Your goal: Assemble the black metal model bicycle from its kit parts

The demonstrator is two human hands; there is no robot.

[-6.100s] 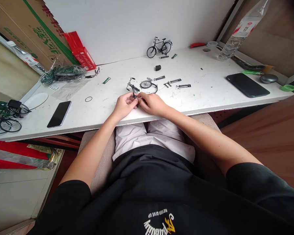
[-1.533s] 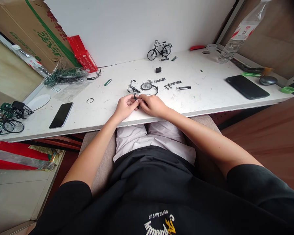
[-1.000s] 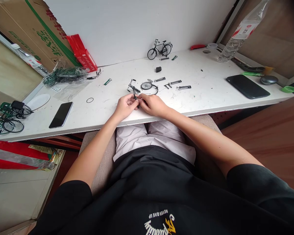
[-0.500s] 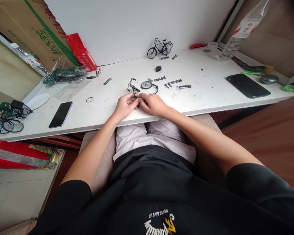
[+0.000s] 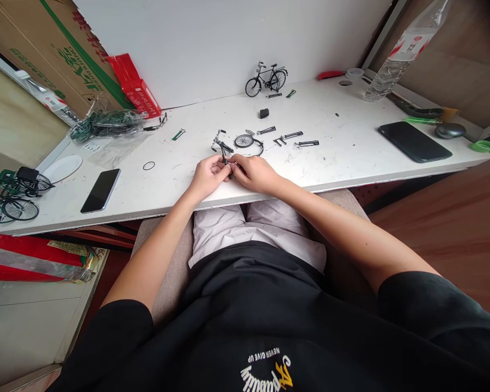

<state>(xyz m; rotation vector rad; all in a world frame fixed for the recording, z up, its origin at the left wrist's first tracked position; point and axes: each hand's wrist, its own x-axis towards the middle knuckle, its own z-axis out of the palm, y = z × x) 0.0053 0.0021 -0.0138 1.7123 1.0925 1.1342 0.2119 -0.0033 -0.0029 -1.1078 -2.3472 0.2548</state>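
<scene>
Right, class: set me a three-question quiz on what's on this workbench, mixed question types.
1. True or false: both hands pinch one small black frame part.
2. Which lies left of the left hand? A) black tablet B) phone C) water bottle
3. Fill in: the finished black model bicycle stands by the ____.

Key: 1 true; 2 B; 3 wall.

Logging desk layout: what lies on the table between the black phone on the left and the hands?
In the head view, only a small black ring lies between the phone and the left hand; otherwise bare white table.
</scene>
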